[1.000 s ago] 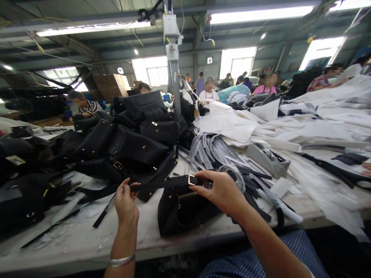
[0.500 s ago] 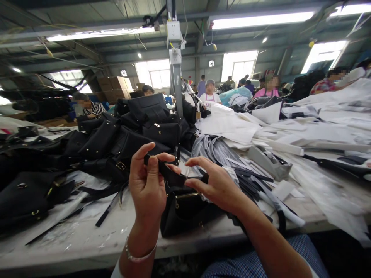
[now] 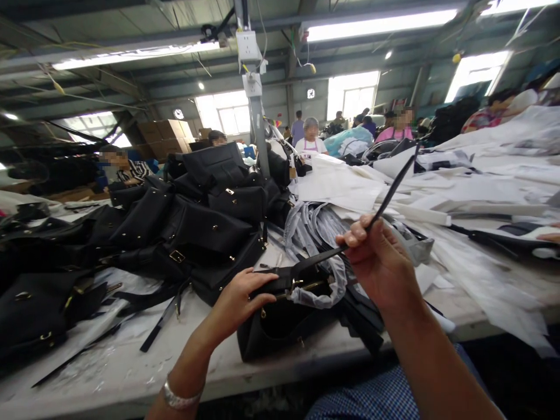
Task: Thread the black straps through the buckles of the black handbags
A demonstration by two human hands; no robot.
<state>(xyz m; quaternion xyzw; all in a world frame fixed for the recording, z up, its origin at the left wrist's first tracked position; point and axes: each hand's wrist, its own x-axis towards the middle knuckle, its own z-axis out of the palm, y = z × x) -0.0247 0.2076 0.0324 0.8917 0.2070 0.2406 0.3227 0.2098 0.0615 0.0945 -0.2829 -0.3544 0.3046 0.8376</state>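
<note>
Near the front edge of the table, a black handbag (image 3: 269, 338) with a gold zipper stands in front of me. My left hand (image 3: 238, 300) pinches the wide end of a black strap (image 3: 321, 256) above the bag's left side, beside a gold metal fitting (image 3: 296, 284). Farther right and higher, my right hand (image 3: 385, 262) has its fingers closed round the same strap, whose free end sticks up past the hand. A handle wrapped in clear plastic (image 3: 335, 291) arches over the bag, between my hands.
Black handbags (image 3: 196, 230) are piled on the left. Plastic-wrapped grey handles (image 3: 312, 224) lie behind my bag, and white sheets (image 3: 341, 184) cover the right side. A metal post (image 3: 261, 140) rises from the table. Other people, among them a person in an apron (image 3: 310, 143), are at the back.
My right hand has moved right and up along the strap, drawing it out straight. The left hand has lowered onto the strap's wide end by the bag. The plastic-wrapped handle now shows.
</note>
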